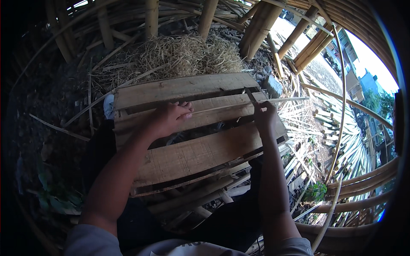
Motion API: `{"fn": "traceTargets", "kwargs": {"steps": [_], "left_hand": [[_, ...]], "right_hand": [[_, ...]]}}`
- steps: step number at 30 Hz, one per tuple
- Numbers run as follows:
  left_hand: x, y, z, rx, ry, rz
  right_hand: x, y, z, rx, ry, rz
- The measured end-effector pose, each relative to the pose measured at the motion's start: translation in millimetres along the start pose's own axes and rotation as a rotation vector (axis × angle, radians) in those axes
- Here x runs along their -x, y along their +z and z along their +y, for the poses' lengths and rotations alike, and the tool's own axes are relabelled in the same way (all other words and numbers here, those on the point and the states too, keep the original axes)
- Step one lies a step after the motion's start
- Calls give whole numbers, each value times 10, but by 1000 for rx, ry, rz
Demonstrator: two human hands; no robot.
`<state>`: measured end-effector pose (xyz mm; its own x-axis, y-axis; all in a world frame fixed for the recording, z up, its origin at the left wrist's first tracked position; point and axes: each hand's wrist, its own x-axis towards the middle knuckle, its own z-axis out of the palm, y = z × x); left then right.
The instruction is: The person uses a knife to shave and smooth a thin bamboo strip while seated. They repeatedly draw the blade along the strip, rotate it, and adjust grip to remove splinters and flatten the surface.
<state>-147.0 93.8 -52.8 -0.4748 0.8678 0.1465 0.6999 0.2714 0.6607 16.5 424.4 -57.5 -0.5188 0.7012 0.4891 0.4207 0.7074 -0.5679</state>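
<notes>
A thin, pale bamboo strip (222, 108) lies across a slatted wooden crate-like bench (183, 164) in front of me. My left hand (171, 117) is over the middle slats, its fingers closed on the strip's left part. On the right, my right hand (265, 116) is wrapped round the handle of a knife. The dark knife blade (251, 96) points up and to the left from the fist, crossing the strip. Beyond the right hand, the strip's free end sticks out past the bench edge. The knife's handle is mostly hidden by my fingers.
A heap of dry shavings (183, 55) lies behind the bench. Thick bamboo posts (261, 30) stand at the back. Many cut bamboo poles (350, 149) are piled on the right. A long bent bamboo strip (341, 98) arches down the right side. Gaps run between the bench slats.
</notes>
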Motion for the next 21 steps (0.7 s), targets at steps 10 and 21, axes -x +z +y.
{"fn": "traceTargets", "kwargs": {"steps": [10,21], "left_hand": [[35,42,-111,-18,54,61],[16,61,-81,0,63,84]], "right_hand": [[-28,-63,-256,89,99,-70],[11,-89,-365,83,127,-64]]}}
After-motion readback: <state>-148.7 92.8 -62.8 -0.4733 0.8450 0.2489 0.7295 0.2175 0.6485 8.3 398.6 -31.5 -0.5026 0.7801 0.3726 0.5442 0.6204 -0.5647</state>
